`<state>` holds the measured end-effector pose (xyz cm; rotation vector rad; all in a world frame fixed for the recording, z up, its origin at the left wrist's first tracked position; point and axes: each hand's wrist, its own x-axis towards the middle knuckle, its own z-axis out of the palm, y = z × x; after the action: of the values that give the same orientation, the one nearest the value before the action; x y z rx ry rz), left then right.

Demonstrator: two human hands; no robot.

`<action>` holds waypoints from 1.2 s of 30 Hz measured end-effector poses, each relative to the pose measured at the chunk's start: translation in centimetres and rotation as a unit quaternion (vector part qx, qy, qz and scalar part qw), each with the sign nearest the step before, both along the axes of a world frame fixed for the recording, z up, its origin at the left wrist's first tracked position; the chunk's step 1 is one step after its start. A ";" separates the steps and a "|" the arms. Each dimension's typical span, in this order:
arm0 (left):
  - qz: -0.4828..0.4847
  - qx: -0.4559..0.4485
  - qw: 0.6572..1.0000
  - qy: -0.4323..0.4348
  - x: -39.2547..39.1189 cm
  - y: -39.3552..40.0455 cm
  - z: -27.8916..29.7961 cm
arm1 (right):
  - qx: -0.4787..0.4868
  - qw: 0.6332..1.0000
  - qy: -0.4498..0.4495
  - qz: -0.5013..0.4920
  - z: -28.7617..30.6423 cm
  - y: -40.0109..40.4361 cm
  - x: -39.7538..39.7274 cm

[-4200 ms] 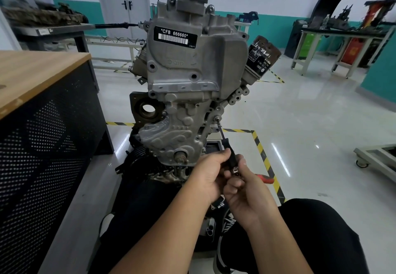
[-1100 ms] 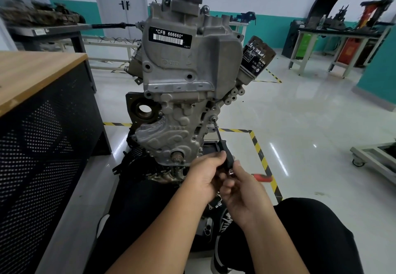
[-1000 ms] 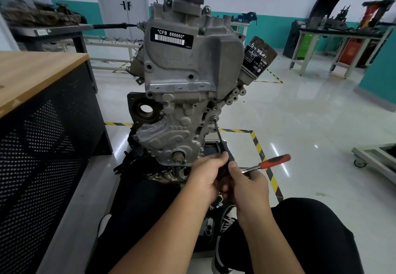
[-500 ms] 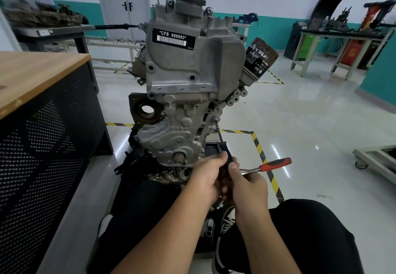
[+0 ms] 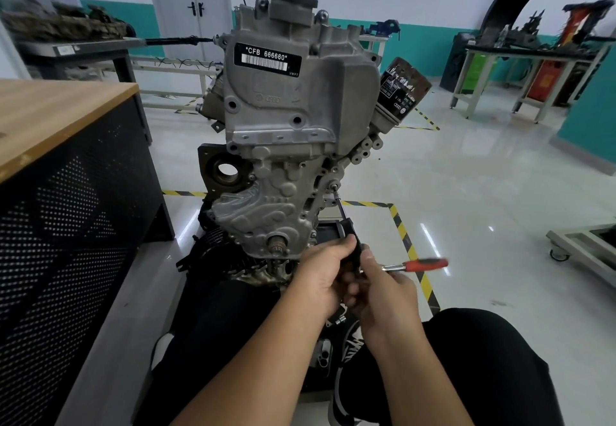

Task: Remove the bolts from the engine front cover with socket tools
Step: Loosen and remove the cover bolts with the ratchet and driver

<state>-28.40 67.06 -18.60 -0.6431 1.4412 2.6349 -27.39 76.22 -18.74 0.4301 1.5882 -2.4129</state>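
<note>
A grey aluminium engine front cover (image 5: 276,165) faces me, labelled CFB 666660. A thin extension bar (image 5: 340,207) runs from a bolt (image 5: 333,186) on the cover's right edge down to a black driver handle (image 5: 351,237). My left hand (image 5: 321,275) grips that black handle from the left. My right hand (image 5: 383,292) holds the head end of a ratchet whose red handle (image 5: 425,264) sticks out to the right. The joint between ratchet and black handle is hidden by my fingers.
A wood-topped cabinet (image 5: 60,145) with perforated black sides stands close on the left. An oil filter (image 5: 403,92) juts from the engine's upper right. Yellow-black floor tape (image 5: 403,235) marks the bay. Workbenches (image 5: 533,69) stand far right, a wheeled frame (image 5: 583,249) at right.
Four seconds ago both hands held only the black handle. The red-handled ratchet then appeared at its end, pointing right, and its handle has since dipped slightly lower.
</note>
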 end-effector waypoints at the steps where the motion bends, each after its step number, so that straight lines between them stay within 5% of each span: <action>1: 0.001 0.008 1.000 -0.006 0.0 0.0 0.1 | -0.110 0.993 -0.050 0.021 0.4 0.2 -0.1; 4: 0.016 0.028 0.999 -0.005 -0.3 -0.2 -0.2 | -0.276 0.951 -0.129 0.044 0.9 0.8 -0.1; 8: 0.018 -0.017 1.000 0.002 -0.1 0.0 -0.3 | 0.007 1.000 -0.001 0.010 0.3 0.4 0.1; 11: 0.021 -0.007 1.000 0.009 0.0 0.0 -0.4 | 0.153 0.986 0.064 -0.029 -0.1 -0.1 0.2; 14: 0.008 0.000 1.000 0.000 -0.1 0.0 -0.2 | -0.033 0.999 -0.009 -0.002 0.5 0.1 0.1; 17: 0.021 0.034 0.999 -0.012 -0.4 -0.2 -0.3 | -0.253 0.961 -0.111 0.035 1.0 0.6 -0.1; 19: 0.025 0.020 0.999 -0.012 -0.5 -0.3 -0.5 | -0.222 0.970 -0.087 0.042 0.8 0.6 0.0; 25: 0.032 -0.009 0.999 -0.015 -0.3 -0.2 -0.6 | 0.083 0.996 0.040 -0.001 0.1 0.4 0.0; 28: 0.029 -0.008 0.999 -0.011 -0.2 -0.1 -0.5 | 0.046 0.999 0.011 0.008 0.5 0.4 0.1; 33: -0.002 0.026 1.000 0.010 -0.1 -0.2 -0.1 | -0.247 0.961 -0.109 0.060 1.3 0.9 -0.1; 36: -0.005 0.006 1.000 0.001 -0.2 -0.3 -0.1 | -0.167 0.981 -0.069 0.073 1.0 0.7 0.0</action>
<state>-28.62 66.73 -18.74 -0.6292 1.4239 2.6353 -27.37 76.96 -17.71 0.3908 1.0893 -2.4148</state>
